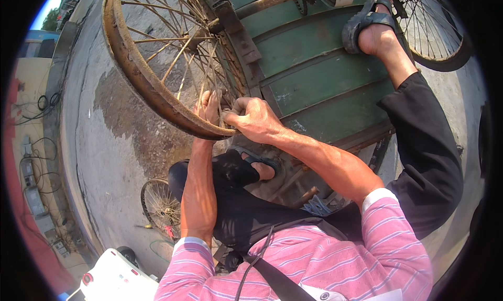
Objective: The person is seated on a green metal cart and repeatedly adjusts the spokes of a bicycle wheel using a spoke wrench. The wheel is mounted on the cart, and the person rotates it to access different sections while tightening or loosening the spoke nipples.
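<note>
A rusty spoked wheel rim point(137, 81) without visible tyre stands at upper left, beside a green slatted cart bed point(319, 99) with a rusty axle point(267, 3). My left hand point(208, 106) is among the spokes at the rim's lower part, partly behind the rim, its fingers closed against thin spokes. My right hand point(251, 118) is beside it at the same spot, fingers curled and thumb at the rim; what it pinches is hidden. My sandalled right foot point(369, 31) rests up on the cart bed; the other foot point(262, 169) is below my hands.
A second wheel with a tyre point(440, 60) is at upper right. A smaller spoked wheel point(160, 212) lies on the stained concrete point(91, 165). A white object point(115, 280) is at lower left. Cables and power strips point(36, 207) run along the left edge.
</note>
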A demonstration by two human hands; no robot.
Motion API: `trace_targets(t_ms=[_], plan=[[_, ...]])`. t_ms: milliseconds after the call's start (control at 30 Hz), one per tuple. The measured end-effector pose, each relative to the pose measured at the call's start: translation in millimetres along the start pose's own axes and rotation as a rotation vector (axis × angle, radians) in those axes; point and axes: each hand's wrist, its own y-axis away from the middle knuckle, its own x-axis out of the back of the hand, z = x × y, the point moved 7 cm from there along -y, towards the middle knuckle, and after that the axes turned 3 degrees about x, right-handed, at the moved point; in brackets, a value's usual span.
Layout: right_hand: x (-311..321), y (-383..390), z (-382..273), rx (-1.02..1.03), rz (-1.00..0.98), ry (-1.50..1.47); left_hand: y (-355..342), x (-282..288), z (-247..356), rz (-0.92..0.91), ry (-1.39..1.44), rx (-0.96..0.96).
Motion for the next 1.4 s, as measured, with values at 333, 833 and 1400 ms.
trace_targets(t_ms=[333,833,1400], plan=[[3,2,11,-0.039,0.054,0.045,46,18,-11,-0.188,0.114,0.234],[3,3,5,0.137,0.061,-0.037,44,-2,-9,-0.281,0.301,0.141],[6,5,-10,0.085,-0.007,-0.009,43,4,-8,-0.362,0.458,0.378]])
